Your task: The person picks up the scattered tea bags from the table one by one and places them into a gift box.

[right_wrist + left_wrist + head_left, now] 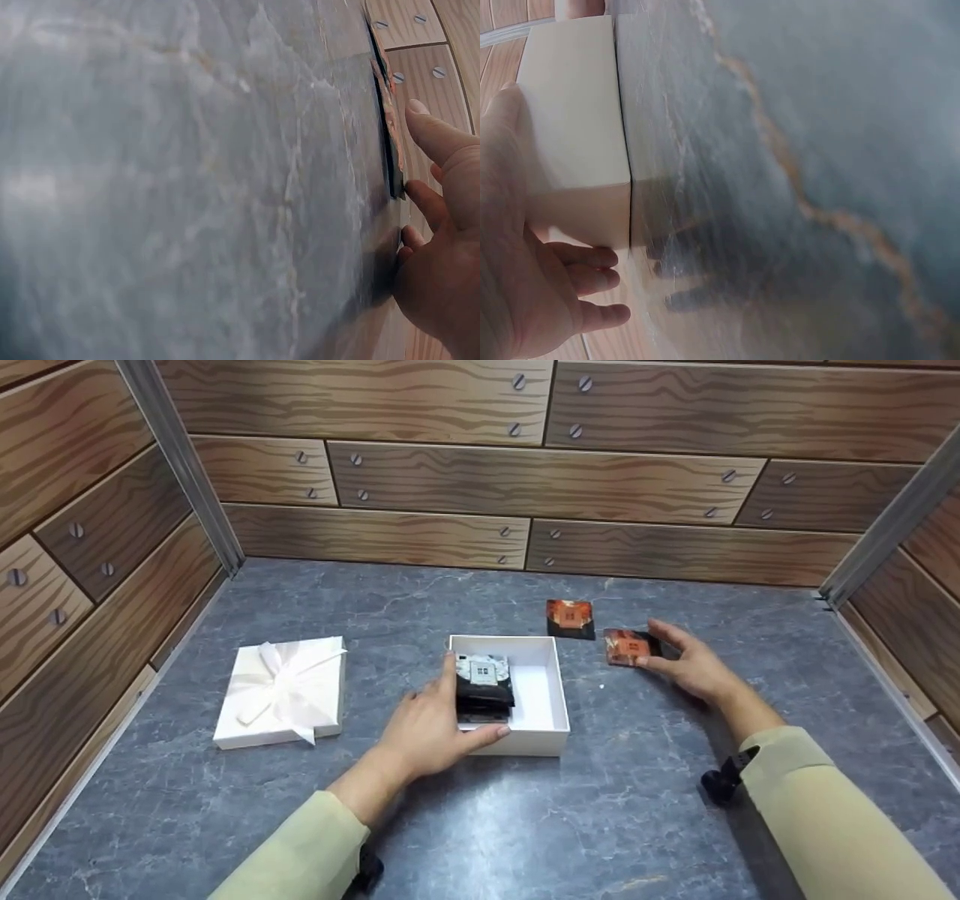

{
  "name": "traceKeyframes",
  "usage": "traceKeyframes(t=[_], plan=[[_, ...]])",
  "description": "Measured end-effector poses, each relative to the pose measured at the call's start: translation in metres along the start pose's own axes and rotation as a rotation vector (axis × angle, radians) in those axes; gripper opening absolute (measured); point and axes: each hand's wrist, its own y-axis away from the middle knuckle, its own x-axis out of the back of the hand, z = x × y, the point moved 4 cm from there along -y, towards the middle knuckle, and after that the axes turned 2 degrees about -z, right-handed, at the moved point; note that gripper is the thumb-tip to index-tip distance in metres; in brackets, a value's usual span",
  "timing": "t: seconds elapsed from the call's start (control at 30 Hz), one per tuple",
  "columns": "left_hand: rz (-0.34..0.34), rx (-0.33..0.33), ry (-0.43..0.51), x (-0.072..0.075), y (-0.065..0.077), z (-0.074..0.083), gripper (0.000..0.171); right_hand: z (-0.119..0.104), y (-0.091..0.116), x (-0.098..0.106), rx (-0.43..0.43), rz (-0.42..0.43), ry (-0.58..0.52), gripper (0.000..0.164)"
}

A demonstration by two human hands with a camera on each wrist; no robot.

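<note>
My left hand rests on the near left corner of an open white box, index finger along its left side and thumb over the front wall. In the left wrist view, the other fingers hang loosely beside the box. Small black-and-white packets lie stacked in the box's left half. At the right, my right hand reaches to an orange-and-black packet lying on the table. Its thumb and fingers are spread about the packet's right end. In the right wrist view, the thumb stands apart from the packet.
A second orange-and-black packet lies behind the box's right corner. A white lid with a ribbon bow sits to the left. Wood-patterned walls enclose the grey marbled tabletop at the back and sides.
</note>
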Motion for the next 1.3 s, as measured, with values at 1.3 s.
traceKeyframes(t=[1.3], plan=[[-0.011, 0.006, 0.015, -0.001, 0.000, 0.002, 0.131, -0.004, 0.056, -0.016, -0.041, 0.138, 0.047, 0.096]])
